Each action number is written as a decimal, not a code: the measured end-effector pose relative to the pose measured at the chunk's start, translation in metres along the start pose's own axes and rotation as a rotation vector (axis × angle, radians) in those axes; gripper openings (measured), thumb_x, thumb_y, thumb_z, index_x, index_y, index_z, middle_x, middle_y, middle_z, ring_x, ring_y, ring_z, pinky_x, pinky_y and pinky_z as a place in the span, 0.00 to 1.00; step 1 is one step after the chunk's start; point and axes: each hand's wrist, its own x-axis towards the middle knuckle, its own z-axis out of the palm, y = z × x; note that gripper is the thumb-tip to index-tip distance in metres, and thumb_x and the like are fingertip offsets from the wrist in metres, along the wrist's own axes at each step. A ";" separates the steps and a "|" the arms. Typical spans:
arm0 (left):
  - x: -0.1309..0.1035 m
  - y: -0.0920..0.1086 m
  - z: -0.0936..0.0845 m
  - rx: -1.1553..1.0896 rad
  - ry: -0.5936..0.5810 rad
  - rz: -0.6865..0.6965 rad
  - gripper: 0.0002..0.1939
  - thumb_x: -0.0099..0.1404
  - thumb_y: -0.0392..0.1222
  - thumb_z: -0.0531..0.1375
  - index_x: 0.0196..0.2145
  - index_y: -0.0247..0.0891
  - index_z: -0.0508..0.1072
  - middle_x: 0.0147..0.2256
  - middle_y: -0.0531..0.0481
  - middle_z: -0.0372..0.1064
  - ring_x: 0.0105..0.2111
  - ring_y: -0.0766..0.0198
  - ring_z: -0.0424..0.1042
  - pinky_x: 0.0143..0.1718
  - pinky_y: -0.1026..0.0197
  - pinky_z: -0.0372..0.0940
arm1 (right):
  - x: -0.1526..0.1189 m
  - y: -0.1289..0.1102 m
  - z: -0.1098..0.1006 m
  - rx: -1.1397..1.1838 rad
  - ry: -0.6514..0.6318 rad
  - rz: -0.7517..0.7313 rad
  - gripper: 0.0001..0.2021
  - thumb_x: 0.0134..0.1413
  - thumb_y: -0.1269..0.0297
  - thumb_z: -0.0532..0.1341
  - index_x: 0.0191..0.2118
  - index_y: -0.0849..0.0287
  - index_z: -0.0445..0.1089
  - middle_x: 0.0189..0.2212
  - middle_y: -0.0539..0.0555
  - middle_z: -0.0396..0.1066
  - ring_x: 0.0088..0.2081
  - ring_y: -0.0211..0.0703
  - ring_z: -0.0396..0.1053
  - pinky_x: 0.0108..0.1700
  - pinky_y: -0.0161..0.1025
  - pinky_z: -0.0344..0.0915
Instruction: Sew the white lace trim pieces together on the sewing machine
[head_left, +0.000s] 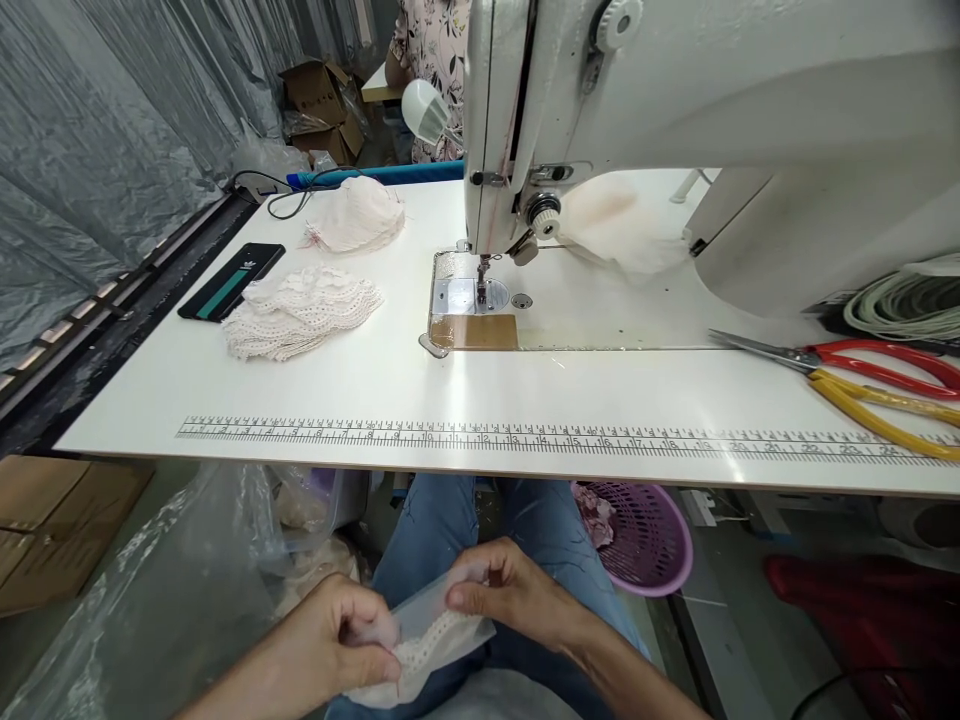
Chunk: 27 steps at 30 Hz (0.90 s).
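Observation:
Above my lap, my left hand (349, 635) pinches the left end of a white fabric piece (435, 640) with lace-like holes and a sheer layer. My right hand (506, 590) grips its upper right part between thumb and fingers. On the table's left lies a stack of lace-edged fabric (300, 310), with a second pale fabric pile (356, 215) behind it. The sewing machine (495, 130) stands beyond my hands, its needle area (482, 285) holding no fabric that I can see.
Red and yellow-handled scissors (862, 375) lie at the table's right. A black case (232, 282) is beside the stack. The table edge (450, 468) crosses above my lap. A purple basket (652, 540) stands below, right of my legs. Across the table is another person (439, 60).

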 end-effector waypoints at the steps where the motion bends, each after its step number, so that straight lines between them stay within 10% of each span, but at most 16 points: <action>1: 0.001 0.000 0.000 -0.002 0.001 -0.007 0.11 0.49 0.41 0.61 0.16 0.37 0.63 0.16 0.61 0.43 0.19 0.70 0.44 0.21 0.64 0.39 | 0.000 0.000 0.000 -0.001 0.001 0.000 0.18 0.40 0.52 0.68 0.28 0.66 0.76 0.21 0.50 0.67 0.23 0.31 0.60 0.27 0.31 0.54; 15: 0.000 0.002 0.002 -0.041 -0.022 -0.035 0.18 0.50 0.46 0.63 0.16 0.39 0.57 0.18 0.61 0.43 0.20 0.70 0.44 0.21 0.64 0.40 | -0.001 -0.001 -0.003 -0.045 0.011 -0.009 0.22 0.42 0.47 0.66 0.27 0.66 0.72 0.20 0.48 0.65 0.23 0.31 0.58 0.27 0.30 0.53; 27: -0.004 0.002 -0.001 -0.098 -0.079 -0.068 0.18 0.53 0.53 0.62 0.23 0.32 0.72 0.18 0.59 0.51 0.21 0.70 0.47 0.22 0.65 0.41 | -0.003 0.002 -0.006 -0.146 -0.055 0.059 0.18 0.34 0.55 0.71 0.29 0.65 0.73 0.22 0.48 0.67 0.24 0.32 0.59 0.25 0.28 0.55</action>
